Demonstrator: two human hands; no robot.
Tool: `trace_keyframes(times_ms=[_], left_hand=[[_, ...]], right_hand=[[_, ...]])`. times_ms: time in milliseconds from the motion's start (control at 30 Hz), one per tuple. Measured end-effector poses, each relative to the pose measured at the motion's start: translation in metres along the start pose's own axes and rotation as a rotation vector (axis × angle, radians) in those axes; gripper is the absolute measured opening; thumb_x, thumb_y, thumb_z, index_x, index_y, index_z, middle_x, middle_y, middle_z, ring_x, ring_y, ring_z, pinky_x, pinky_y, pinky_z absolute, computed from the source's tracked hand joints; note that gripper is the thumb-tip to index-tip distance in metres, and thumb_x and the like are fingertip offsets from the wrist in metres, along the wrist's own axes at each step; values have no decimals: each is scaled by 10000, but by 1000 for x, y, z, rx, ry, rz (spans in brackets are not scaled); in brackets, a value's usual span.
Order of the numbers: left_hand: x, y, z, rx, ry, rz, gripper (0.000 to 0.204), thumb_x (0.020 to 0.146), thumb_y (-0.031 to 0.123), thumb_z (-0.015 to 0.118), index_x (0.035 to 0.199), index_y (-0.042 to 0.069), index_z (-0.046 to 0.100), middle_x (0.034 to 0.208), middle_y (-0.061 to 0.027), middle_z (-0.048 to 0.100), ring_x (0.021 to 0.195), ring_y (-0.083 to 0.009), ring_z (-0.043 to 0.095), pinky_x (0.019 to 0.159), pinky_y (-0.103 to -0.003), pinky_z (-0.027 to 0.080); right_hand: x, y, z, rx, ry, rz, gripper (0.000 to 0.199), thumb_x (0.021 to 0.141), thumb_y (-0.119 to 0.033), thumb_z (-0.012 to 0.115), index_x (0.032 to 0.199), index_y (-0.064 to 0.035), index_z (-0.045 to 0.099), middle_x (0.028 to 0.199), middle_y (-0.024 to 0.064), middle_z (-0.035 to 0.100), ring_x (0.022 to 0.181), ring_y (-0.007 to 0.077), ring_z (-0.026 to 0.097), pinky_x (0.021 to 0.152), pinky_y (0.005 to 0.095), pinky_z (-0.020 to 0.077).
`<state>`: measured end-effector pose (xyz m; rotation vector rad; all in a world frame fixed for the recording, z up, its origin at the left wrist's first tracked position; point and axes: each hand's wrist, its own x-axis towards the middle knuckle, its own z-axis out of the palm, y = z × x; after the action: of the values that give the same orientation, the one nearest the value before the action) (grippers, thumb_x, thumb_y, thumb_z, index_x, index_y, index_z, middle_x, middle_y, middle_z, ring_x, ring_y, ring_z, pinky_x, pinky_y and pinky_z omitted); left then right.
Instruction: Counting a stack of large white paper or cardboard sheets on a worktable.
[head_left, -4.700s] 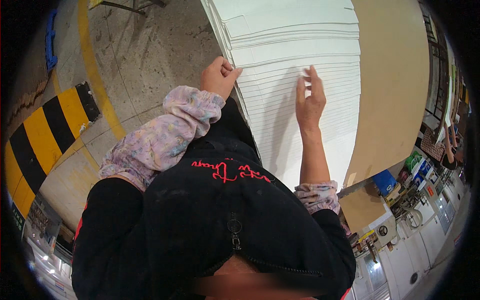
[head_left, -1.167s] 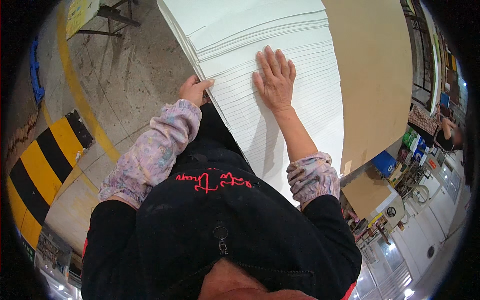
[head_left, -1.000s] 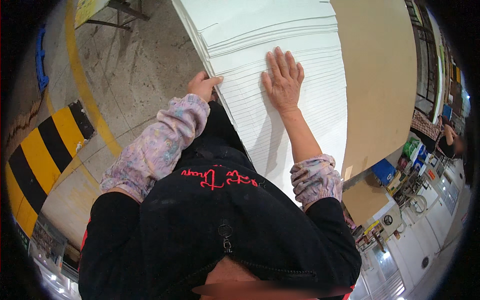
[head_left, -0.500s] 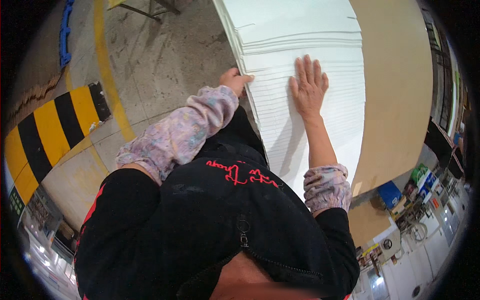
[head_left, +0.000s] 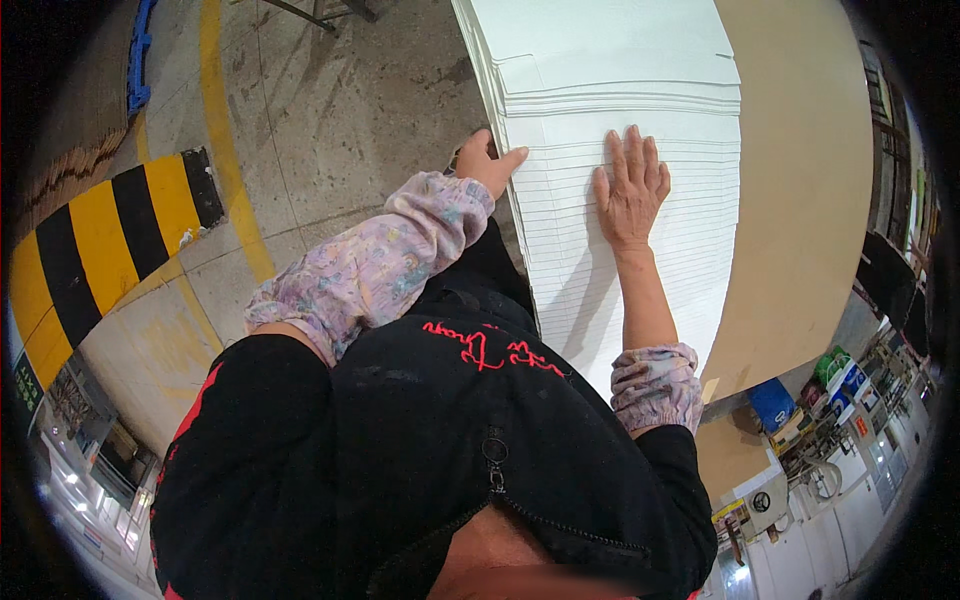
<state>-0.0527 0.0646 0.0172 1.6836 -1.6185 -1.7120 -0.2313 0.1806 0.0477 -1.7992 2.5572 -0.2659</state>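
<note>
- Squaring of the stack of white sheets (head_left: pixel 620 130) looks to be the step in hand; the stack lies on a brown board (head_left: pixel 800 200), its left edge over the floor (head_left: pixel 330 110).
- Right hand (head_left: pixel 632 190) lies flat on top, fingers spread.
- Left hand (head_left: pixel 488 163) grips the stack's left edge, thumb on top.
- Next move likely calls for even pressure along that edge.

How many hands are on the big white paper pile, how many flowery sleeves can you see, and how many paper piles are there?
Hands on the pile: 2, the left hand at its edge and the right hand flat on top
Flowery sleeves: 2, the left sleeve and the right sleeve
White paper pile: 1
Total: 5
</note>
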Motion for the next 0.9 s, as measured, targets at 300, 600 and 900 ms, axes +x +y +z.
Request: trace_keyframes(times_ms=[300,600,900], left_hand=[[-6,5,5,-114,60,59,267,679,122,677,869,-26,562,809,-130,625,713,-197,603,652,-307,468],[-9,10,11,-164,25,-15,294,700,103,675,933,-32,559,856,-127,622,751,-181,597,680,-295,468],[4,-4,5,-73,4,-14,317,746,94,652,1007,-39,530,899,-94,607,748,-175,598,645,-291,511]], right_hand=[[0,-3,1,-9,-28,50,508,819,-366,416,1310,-266,337,1401,-17,233,1299,195,150,1020,444,67],[-4,4,-1,-69,11,73,527,778,-378,439,1289,-269,372,1393,-22,255,1281,196,174,996,459,83],[2,3,-4,-35,51,55,526,770,-393,467,1277,-276,384,1364,-15,309,1216,232,266,952,482,148]])
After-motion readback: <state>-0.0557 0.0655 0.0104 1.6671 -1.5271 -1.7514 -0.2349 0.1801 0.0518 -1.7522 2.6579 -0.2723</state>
